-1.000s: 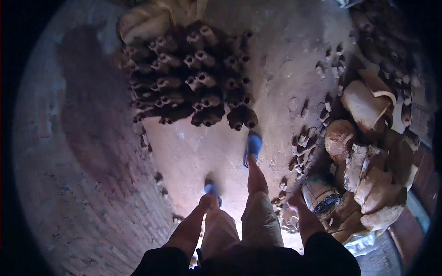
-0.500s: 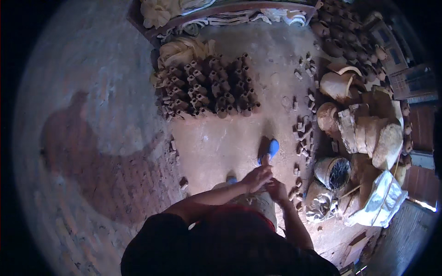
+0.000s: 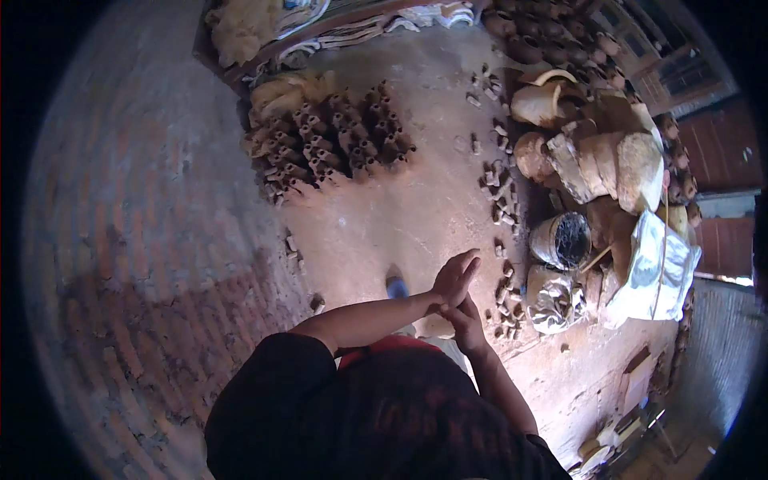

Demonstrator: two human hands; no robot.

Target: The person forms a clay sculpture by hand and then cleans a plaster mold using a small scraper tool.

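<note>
My two hands meet in front of my body. My left hand [image 3: 457, 278] is stretched out flat, its fingers straight and lying side by side, with nothing in it. Against its wrist and heel rests my right hand [image 3: 463, 316]; its fingers are partly hidden there, so their grip is unclear. Below the hands a blue shoe [image 3: 396, 287] shows on the floor beyond my left forearm.
Rows of brown clay pieces with round openings [image 3: 328, 140] stand ahead. Small clay lumps [image 3: 502, 196] line the floor at right. Beyond them are a bucket [image 3: 560, 240], large broken pots [image 3: 596, 164] and a silvery sheet [image 3: 656, 268]. Brick paving [image 3: 160, 320] lies at left.
My hands have moved a little up in the picture; the left fingers, bent before, are now straight. I have stepped forward, turning slightly, and only one shoe shows.
</note>
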